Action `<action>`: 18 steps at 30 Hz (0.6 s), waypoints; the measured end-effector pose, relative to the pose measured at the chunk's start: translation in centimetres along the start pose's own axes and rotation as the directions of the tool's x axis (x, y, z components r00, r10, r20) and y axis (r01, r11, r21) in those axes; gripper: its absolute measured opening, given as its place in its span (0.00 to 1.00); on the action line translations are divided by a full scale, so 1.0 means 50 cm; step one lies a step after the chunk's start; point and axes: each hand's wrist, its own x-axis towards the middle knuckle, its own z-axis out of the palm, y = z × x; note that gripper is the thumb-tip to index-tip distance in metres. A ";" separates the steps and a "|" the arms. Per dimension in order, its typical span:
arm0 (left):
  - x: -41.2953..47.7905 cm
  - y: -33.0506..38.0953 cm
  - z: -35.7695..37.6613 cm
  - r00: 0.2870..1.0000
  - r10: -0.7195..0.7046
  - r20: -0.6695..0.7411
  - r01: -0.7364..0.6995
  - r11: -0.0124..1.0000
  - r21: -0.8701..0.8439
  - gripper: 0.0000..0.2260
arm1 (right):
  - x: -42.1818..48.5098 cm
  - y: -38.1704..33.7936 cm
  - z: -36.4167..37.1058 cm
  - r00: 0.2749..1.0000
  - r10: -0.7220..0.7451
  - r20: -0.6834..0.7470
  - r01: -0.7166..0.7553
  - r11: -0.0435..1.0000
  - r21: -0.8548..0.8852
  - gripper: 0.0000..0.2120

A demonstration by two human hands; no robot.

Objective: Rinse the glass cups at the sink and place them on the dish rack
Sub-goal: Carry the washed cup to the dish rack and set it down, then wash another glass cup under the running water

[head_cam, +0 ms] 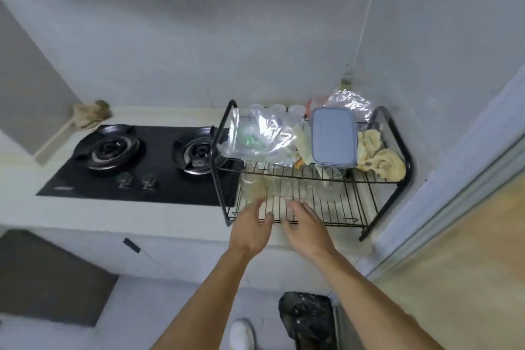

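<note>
A white surface (pixel 176 216) carries a black two-burner stove (pixel 159 148) and, to its right, a black wire dish rack (pixel 335 209) with two shelves. The top shelf is crowded with a grey lidded box (pixel 333 136), a clear plastic bag (pixel 261 133) and a yellow cloth (pixel 380 159). The glass cups (pixel 252 185) stand close together on the lower shelf, blurred, so their number is hard to tell; no sink is in view. The left hand (pixel 248 231) and right hand (pixel 308 226) are stretched out side by side at the front of that shelf, fingers spread and holding nothing; whether the fingertips touch a cup, the blur hides. The cups look light, stiff and breakable, and would likely be slippery when wet. A grip round the wall at mid-height, thumb against fingers, seems safer than pinching the rim. Packed this tight, each probably wants lifting straight up, clear of its neighbours and the shelf above.
</note>
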 end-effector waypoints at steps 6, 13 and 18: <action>-0.110 -0.158 -0.161 0.985 -0.148 -0.085 0.155 0.985 0.076 0.24 | -0.033 -0.148 0.108 0.962 -0.186 0.201 0.205 0.975 -0.080 0.26; -0.266 -0.333 -0.380 0.926 -0.275 -0.259 0.287 0.958 0.007 0.28 | -0.070 -0.371 0.285 0.814 -0.390 0.431 0.439 0.899 -0.016 0.29; -0.406 -0.503 -0.553 0.861 -0.333 -0.383 0.362 0.932 0.002 0.29 | -0.130 -0.559 0.472 0.719 -0.467 0.515 0.542 0.840 0.006 0.27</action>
